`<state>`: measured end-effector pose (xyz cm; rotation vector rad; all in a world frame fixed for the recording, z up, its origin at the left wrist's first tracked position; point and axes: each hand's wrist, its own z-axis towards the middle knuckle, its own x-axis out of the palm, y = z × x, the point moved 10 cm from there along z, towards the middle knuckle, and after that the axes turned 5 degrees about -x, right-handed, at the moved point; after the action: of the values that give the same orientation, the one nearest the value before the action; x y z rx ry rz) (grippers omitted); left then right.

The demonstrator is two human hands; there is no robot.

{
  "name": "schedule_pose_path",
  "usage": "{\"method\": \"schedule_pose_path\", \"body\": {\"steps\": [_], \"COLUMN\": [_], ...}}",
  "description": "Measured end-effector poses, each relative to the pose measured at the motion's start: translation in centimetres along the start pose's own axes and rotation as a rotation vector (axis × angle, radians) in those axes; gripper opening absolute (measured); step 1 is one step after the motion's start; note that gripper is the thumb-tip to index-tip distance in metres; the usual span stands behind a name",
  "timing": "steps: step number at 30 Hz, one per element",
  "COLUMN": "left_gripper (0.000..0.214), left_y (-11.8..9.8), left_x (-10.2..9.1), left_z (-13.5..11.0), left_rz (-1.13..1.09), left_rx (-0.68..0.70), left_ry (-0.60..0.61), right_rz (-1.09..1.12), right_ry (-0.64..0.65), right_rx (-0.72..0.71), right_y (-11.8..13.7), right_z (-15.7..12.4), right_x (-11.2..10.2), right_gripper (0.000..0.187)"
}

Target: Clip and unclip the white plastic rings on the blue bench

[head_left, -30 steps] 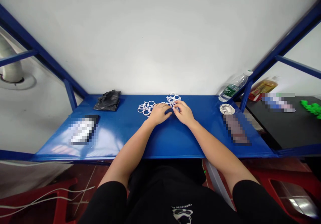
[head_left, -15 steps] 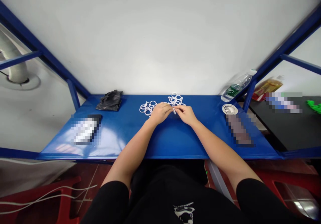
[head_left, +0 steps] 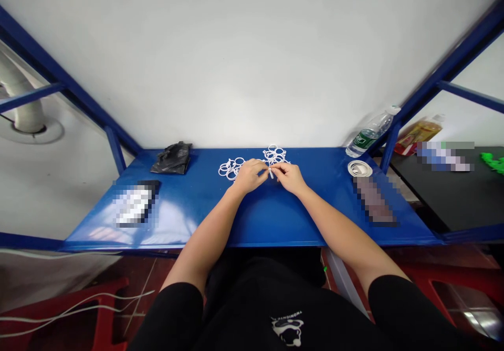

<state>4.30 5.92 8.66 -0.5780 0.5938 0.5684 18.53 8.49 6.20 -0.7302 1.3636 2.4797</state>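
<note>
My left hand [head_left: 251, 175] and my right hand [head_left: 289, 177] meet over the middle of the blue tabletop [head_left: 275, 220]. Both have their fingertips pinched around a small white piece [head_left: 271, 173], which hangs down a little between them. It looks like part of a white loop, but the fingers hide most of it. Left of my left hand lies a cluster of thin white loops [head_left: 228, 169]. Another pile of white loops with small knobs [head_left: 274, 153] lies just beyond my fingertips, near the wall.
A crumpled black plastic bag [head_left: 172, 158] lies at the back left. On the right stand a water bottle [head_left: 368, 137] and a white roll [head_left: 359, 169]. Blurred-out items lie near both sides. Blue frame bars [head_left: 115, 144] flank the table, with a white wall [head_left: 252, 67] behind.
The fingers have shifted slightly around the small white piece, and more of it shows between them. The loop piles stay in place; the view has tilted a little.
</note>
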Motion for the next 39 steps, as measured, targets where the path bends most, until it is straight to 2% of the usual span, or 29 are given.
{"method": "schedule_pose_path", "body": {"steps": [4, 8, 12, 18, 22, 25, 30, 33, 36, 39], "left_gripper": [0.008, 0.008, 0.012, 0.01, 0.006, 0.004, 0.01, 0.02, 0.027, 0.023], "left_y": [2.2, 5.7, 8.1, 10.5, 11.5, 12.1, 12.1, 11.5, 9.5, 6.1], "left_x": [-2.2, -4.8, -6.2, -5.4, -4.9, -4.8, -4.9, -5.3, -5.5, -4.6], "left_z": [-0.1, -0.7, -1.2, -2.1, -2.8, -3.2, -3.3, -2.9, -1.6, -0.3], "left_rz": [-0.003, 0.027, 0.153, 0.315, 0.329, 0.337, 0.387, 0.399, 0.353, 0.22], "left_rx": [-0.131, -0.354, -0.529, -0.719, -0.801, -0.858, -0.889, -0.859, -0.719, -0.479], "left_ry": [-0.076, -0.158, -0.135, 0.064, 0.123, 0.167, 0.229, 0.182, 0.056, -0.042], "right_rz": [-0.184, -0.297, -0.334, -0.403, -0.463, -0.501, -0.529, -0.524, -0.478, -0.376], "right_ry": [-0.058, -0.006, 0.049, 0.076, 0.06, 0.059, 0.105, 0.089, 0.038, -0.036], "right_rx": [-0.061, 0.042, 0.075, 0.109, 0.171, 0.194, 0.216, 0.232, 0.219, 0.148], "right_y": [-1.0, -4.0, -5.0, -5.4, -6.6, -7.1, -7.5, -7.6, -7.2, -5.8], "right_z": [0.5, 0.9, 0.8, 0.6, 0.7, 0.7, 0.6, 0.6, 0.8, 0.9], "right_x": [-1.5, -2.4, -2.0, -1.7, -2.6, -3.1, -2.7, -2.9, -3.3, -3.7], "right_gripper": [0.024, 0.022, 0.024, 0.039, 0.051, 0.052, 0.033, 0.024, 0.022, 0.024]}}
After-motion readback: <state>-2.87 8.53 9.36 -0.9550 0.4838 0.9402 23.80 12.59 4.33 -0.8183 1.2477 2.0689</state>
